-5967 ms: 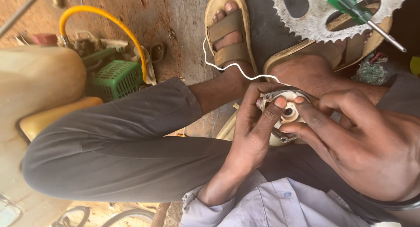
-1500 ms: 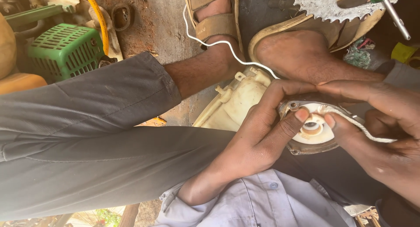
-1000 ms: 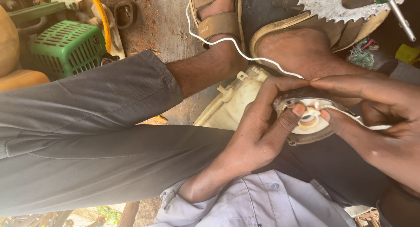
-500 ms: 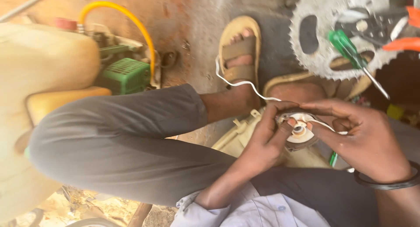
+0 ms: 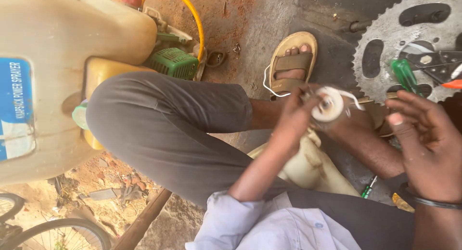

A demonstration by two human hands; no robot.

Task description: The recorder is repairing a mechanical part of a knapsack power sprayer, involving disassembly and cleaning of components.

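Much of the small white round pulley was blurred, and its rim nearest the palm was covered by the fingers of the left hand, so its underside could not be made out. A thin white cord looped from it toward the sandalled foot; where the cord ended was unclear. The large toothed sprocket ran off the top and right edges, and the green-handled screwdriver lying on it was partly cut off by the right hand.

The left hand was clamped on the pulley, holding it up above the raised knee and ankle. The right hand stood just beside it, to its right, fingers spread and empty, not touching the pulley. A cream plastic housing lay below the pulley, between the legs.

The setting was a bare floor of reddish dirt and grey concrete. A cream knapsack sprayer tank with a yellow hose and a green engine cover filled the left. A bicycle wheel showed at lower left.
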